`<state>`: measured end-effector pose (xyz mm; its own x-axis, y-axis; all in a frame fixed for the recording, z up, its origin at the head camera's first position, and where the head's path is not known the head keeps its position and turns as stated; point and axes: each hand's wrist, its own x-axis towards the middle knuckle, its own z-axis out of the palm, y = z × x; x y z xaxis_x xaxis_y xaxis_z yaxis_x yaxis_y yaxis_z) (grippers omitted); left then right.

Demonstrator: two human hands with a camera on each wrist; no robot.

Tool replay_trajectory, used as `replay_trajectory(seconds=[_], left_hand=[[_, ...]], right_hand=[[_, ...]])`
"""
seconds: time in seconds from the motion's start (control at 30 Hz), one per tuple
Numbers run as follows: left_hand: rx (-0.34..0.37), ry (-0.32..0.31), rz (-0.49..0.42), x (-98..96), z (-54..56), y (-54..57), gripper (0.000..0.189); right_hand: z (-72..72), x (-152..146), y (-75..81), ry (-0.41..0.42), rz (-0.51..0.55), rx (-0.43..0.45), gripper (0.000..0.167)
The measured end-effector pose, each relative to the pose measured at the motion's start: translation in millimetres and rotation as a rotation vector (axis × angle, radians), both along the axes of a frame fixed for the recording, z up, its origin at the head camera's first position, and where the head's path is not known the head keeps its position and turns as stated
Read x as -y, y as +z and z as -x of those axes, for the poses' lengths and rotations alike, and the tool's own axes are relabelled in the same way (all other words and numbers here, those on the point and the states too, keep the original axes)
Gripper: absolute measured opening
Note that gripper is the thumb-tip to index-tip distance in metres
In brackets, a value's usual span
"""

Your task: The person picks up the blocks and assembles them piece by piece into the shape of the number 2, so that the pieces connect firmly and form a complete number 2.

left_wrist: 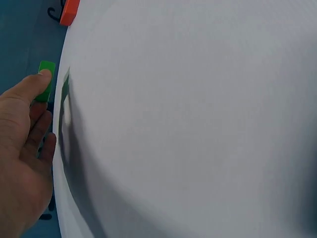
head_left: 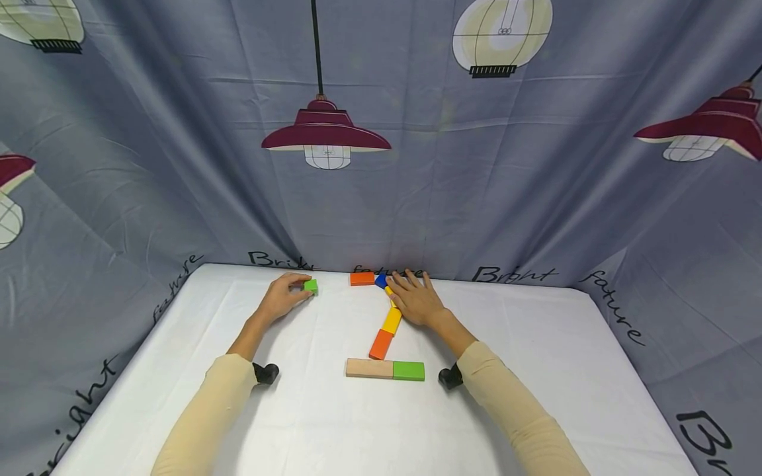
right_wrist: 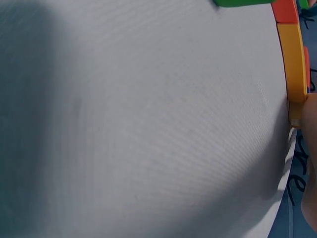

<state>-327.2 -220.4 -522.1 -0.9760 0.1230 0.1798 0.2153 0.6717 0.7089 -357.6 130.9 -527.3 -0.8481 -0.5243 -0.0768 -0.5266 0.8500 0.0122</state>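
My left hand (head_left: 282, 297) pinches a small green block (head_left: 311, 286) near the far left of the table; in the left wrist view the thumb presses its face and a shadow falls beside it. My right hand (head_left: 418, 303) lies with spread fingers over a row of blocks, partly covering a yellow block (head_left: 390, 297). A blue block (head_left: 381, 281) sits by its fingertips, against an orange block (head_left: 362, 279). Below the hand, another yellow block (head_left: 391, 320) joins an orange-red block (head_left: 380, 344) in a slanting line.
Nearer the front, a plain wooden block (head_left: 369, 368) and a green rectangular block (head_left: 409, 371) lie end to end. All this is on a white-covered table (head_left: 309, 423). A grey printed curtain (head_left: 417, 198) hangs at the table's far edge and sides.
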Motion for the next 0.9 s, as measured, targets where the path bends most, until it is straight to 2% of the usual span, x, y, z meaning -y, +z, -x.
replay_trajectory(seconds=[0.2,0.47,0.7,0.9], left_hand=[[-0.015,-0.014,-0.007,-20.8,4.1,-3.1,0.038],[0.026,0.008,-0.037,-47.6,12.4,-7.1,0.039],[-0.022,0.003,-0.061,-62.6,20.4,-10.4,0.037],[-0.038,0.007,-0.055,-71.1,23.2,-8.7,0.036]], right_hand=[[-1.3,1.2,1.3,0.004,-0.010,0.004,0.055],[-1.0,0.6,0.8,0.002,-0.024,-0.001,0.055],[0.4,0.5,-1.6,0.002,-0.009,-0.005,0.055],[-0.6,0.4,0.8,-0.003,-0.008,0.001,0.055]])
